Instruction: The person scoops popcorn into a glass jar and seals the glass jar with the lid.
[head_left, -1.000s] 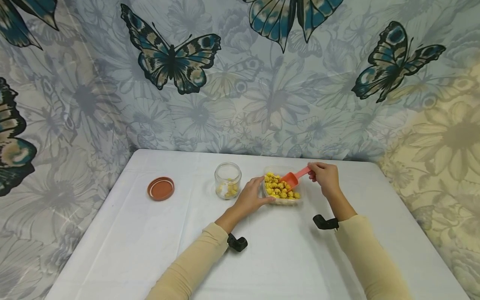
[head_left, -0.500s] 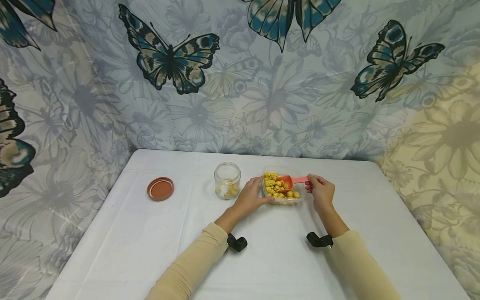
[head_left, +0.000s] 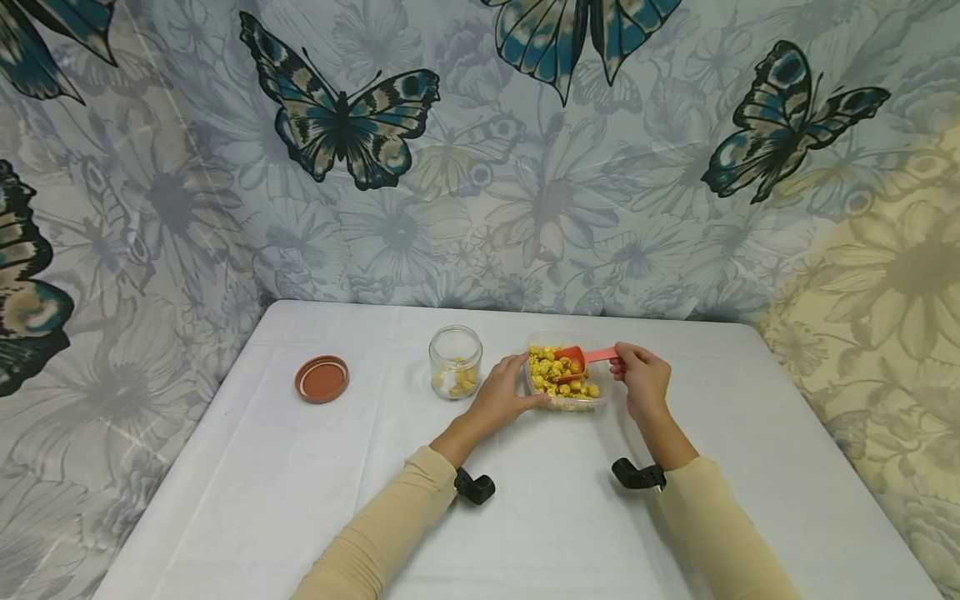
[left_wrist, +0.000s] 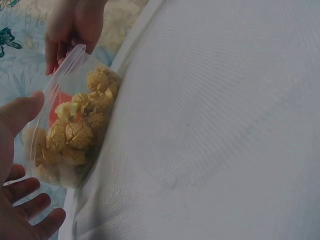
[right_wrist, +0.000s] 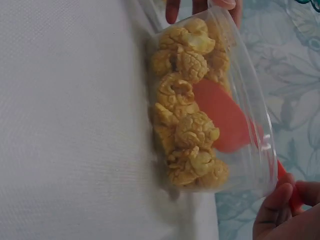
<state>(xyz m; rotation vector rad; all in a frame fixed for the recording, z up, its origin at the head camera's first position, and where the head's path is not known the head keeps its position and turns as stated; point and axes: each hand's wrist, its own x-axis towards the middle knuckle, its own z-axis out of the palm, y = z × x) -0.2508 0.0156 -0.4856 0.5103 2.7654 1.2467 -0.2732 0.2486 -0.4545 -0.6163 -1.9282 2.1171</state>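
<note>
Tabletop [head_left: 555, 525] spreads wide twd us; tub [head_left: 576, 405] sits nr far edge, jar [head_left: 456, 362] to L. Our R hand [head_left: 645, 379] grips scoop [head_left: 576, 359], bowl amid popcorn [head_left: 543, 372]; L hand [head_left: 501, 392] rests spread against tub's L side.

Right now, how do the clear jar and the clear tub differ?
The jar is round and looks taller, while the tub is wider and squarer. The jar holds a few yellow popcorn pieces near its bottom; the tub holds many more. The jar stands untouched, whereas the left hand touches the tub and a red scoop sits in it. Both are see-through and open-topped.
</note>
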